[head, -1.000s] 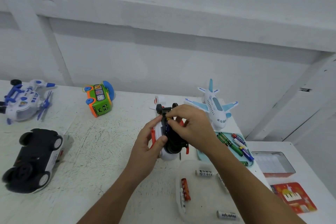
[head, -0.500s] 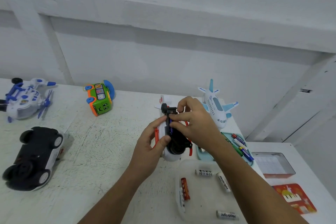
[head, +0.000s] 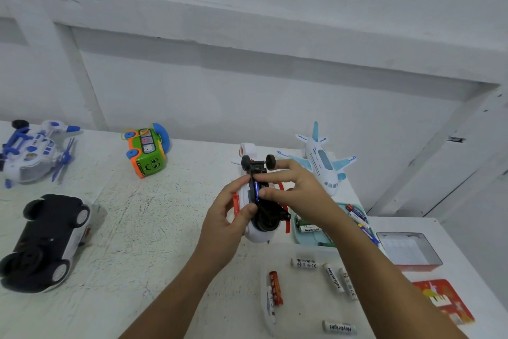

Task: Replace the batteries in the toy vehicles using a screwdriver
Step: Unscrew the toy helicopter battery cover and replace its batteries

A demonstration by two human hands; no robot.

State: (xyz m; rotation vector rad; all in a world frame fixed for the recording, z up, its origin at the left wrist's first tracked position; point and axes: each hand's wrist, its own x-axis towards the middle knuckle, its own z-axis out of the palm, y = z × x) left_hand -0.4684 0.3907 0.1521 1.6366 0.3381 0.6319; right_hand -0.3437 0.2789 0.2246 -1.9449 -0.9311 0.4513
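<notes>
Gripping the upturned toy plane (head: 259,234) over the middle of the bench (head: 154,228), the left hand (head: 228,219) curls its fingers round the white body; the right hand (head: 298,191) pinches a blue battery (head: 256,187) in the plane's underside between thumb and forefinger.

The upturned toy plane (head: 258,231) shows only in part: the left hand (head: 228,220) wraps its left flank and the right hand (head: 297,190) covers much of its underside. Only a thin strip of the blue battery (head: 256,187) shows between the right thumb and forefinger. The right forearm (head: 365,261) crosses the teal tray (head: 293,234) by the table's (head: 154,228) right edge and one corner of the red card (head: 450,300). The picture's left edge cuts the helicopter toy (head: 35,151) at the far left corner. The print on the red battery (head: 275,287) is too small to read.
</notes>
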